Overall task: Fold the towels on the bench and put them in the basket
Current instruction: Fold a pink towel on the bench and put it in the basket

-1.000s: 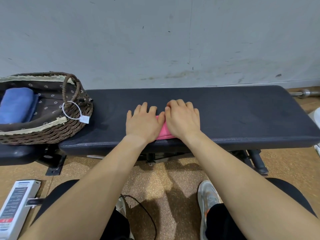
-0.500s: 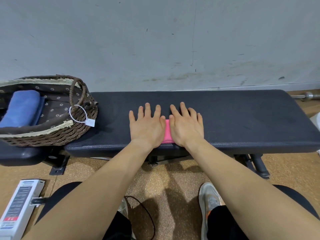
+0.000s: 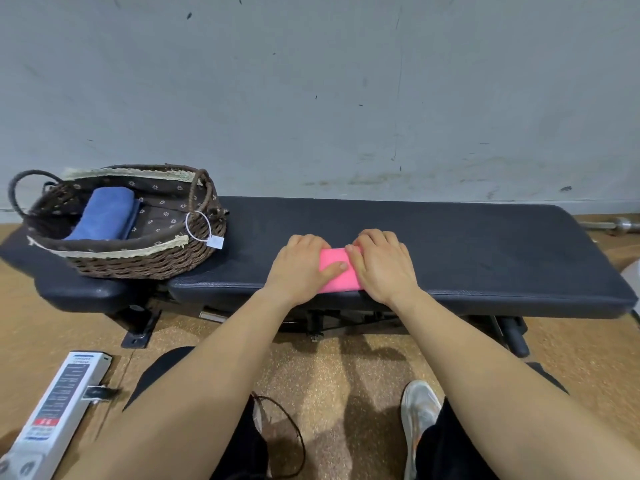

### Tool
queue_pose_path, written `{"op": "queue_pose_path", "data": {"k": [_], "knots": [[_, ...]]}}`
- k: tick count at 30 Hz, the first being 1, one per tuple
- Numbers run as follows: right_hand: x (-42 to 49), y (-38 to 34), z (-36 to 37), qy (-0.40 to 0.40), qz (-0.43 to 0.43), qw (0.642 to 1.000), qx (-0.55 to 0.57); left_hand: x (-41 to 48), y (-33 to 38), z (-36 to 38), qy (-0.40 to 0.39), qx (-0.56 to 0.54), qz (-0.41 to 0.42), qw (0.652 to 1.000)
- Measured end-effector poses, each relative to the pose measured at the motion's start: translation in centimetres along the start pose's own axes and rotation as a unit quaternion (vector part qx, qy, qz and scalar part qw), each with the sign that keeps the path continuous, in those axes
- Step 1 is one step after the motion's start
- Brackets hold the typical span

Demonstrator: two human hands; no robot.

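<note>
pink towel [image 3: 341, 284] now gripped, not flattened, by both hands [image 3: 300, 262] [image 3: 385, 265].

Ahead of me a pale grey wall [image 3: 311, 81], scuffed and stained low down, meets a tan speckled floor [image 3: 329, 375]. The black padded counter [image 3: 485, 244] stands before that wall. At the far right lies a metal bar [image 3: 620, 225], perhaps a barbell.

Both bare forearms rise from the bottom corners of the frame and converge just right of centre. The left hand [image 3: 298, 266] and right hand [image 3: 386, 265] sit side by side, palms down, knuckles raised, fingers curled forward. Between them they grip a folded pink towel [image 3: 341, 284]. The left thumb lies flat across its top and the right thumb is near its far edge.
</note>
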State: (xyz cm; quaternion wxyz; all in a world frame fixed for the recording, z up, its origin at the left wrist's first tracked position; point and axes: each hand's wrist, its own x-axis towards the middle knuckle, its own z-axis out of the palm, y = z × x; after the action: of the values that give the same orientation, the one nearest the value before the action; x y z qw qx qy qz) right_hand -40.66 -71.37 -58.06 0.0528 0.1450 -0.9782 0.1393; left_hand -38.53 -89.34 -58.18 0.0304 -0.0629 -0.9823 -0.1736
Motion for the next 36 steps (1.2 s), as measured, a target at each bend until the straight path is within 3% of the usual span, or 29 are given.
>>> {"op": "queue_pose_path", "data": {"k": [6, 10, 15, 20, 24, 27, 31, 36], "knots": [[0.1, -1.6, -1.3, 0.077, 0.011, 0.995, 0.062, -0.3, 0.2, 0.5, 0.018, 0.054, 0.002, 0.998], [1.5, -2.5, -0.2, 0.052, 0.060, 0.995, 0.056, -0.1, 0.3, 0.9, 0.024, 0.061, -0.026, 0.998], [1.8, -2.1, 1.7, 0.031, 0.116, 0.993, -0.004, 0.3, 0.1, 0.9, 0.005, -0.034, -0.062, 0.997], [1.6, -2.5, 2.8, 0.060, 0.115, 0.991, -0.042, 2.9, 2.4, -0.6, 0.054, 0.021, -0.181, 0.982], [1.8, -2.0, 3.2, 0.070, 0.124, 0.990, 0.002, 3.3, 3.5, 1.4, 0.036, 0.074, -0.214, 0.973], [1.9, -1.5, 3.1, 0.088, 0.118, 0.986, 0.073, 3.4, 3.4, 2.0, 0.041, 0.119, -0.206, 0.970], [1.3, -1.5, 2.4, 0.097, 0.089, 0.988, 0.078, 3.1, 3.5, 2.0, 0.067, 0.154, -0.153, 0.974], [0.8, 0.2, 0.1, -0.021, 0.018, 0.991, 0.133, 1.8, 2.8, 2.4, 0.175, 0.105, -0.048, 0.978]]}}
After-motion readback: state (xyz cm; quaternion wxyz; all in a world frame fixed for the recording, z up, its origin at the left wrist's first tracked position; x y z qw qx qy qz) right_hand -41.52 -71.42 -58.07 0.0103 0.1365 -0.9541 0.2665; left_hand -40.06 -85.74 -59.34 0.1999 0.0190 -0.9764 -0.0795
